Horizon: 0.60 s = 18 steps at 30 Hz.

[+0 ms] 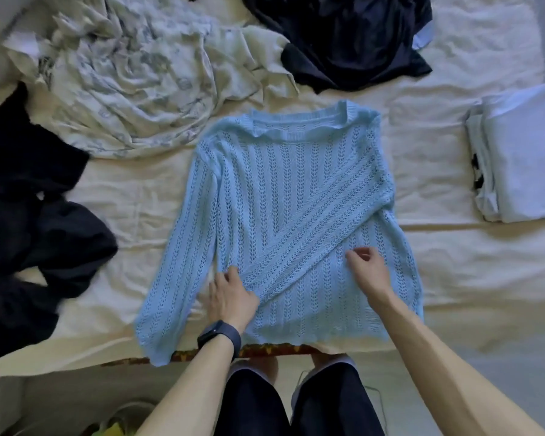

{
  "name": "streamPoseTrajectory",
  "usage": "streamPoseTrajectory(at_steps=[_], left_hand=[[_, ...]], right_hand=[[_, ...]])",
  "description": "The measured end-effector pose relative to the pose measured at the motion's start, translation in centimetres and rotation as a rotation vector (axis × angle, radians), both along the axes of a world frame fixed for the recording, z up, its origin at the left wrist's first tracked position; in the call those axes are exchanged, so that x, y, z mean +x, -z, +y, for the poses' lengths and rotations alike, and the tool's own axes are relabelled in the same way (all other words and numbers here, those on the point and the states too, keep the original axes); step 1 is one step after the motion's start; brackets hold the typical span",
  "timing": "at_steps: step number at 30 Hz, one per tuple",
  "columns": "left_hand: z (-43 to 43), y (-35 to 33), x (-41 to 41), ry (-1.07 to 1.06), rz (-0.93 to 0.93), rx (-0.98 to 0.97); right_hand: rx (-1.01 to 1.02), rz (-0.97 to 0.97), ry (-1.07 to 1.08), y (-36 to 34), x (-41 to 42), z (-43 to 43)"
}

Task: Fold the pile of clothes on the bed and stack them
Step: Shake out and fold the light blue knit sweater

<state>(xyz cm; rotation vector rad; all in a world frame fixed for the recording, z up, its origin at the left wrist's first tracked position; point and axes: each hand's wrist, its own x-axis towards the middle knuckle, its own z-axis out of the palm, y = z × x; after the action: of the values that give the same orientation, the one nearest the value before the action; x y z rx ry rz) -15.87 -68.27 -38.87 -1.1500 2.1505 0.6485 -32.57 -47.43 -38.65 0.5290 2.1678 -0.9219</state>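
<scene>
Lower centre, the left hand (232,297) lies on the sweater (280,184) at its folded sleeve's cuff, fingertips hidden, grip unclear. The right hand (367,265) pinches the knit. On the bed (453,269) beyond, a folded stack (523,152) is cut off at right and dark clothes (343,36) are cropped at top.

**Both arms reach forward, hands low and palm down**

The left arm runs up from the lower edge, bare to the wrist, where a dark watch (219,336) is strapped. The left hand (232,297) lies palm down with the thumb stretched forward and the fingers fairly straight, pointing ahead and a little leftward. The right arm comes in from the lower right, longer in view and angled inward. The right hand (367,267) has its wrist bent and its fingers curled, thumb and forefinger close together; whether they pinch anything cannot be told.
</scene>
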Motion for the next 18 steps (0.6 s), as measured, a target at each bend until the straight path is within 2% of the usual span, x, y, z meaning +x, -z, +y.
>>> streamPoseTrajectory(at_steps=[3, 8, 15, 18], left_hand=[[1.3, -1.1, -6.7, 0.125, 0.098, 0.038], [4.2, -1.3, -20.0, 0.224, 0.235, 0.117], [6.3, 1.2, -36.0, 0.253, 0.368, 0.195], [6.1, 2.7, -40.4, 0.259, 0.343, 0.196]], right_hand=[[-0.180, 0.022, 0.363, 0.1, -3.5, 0.6], [-0.410, -0.031, 0.695, 0.2, -9.8, 1.1], [-0.576, -0.507, 0.889, 2.1, -15.3, 1.7], [-0.557, -0.580, 0.920, 3.3, -16.1, 1.7]])
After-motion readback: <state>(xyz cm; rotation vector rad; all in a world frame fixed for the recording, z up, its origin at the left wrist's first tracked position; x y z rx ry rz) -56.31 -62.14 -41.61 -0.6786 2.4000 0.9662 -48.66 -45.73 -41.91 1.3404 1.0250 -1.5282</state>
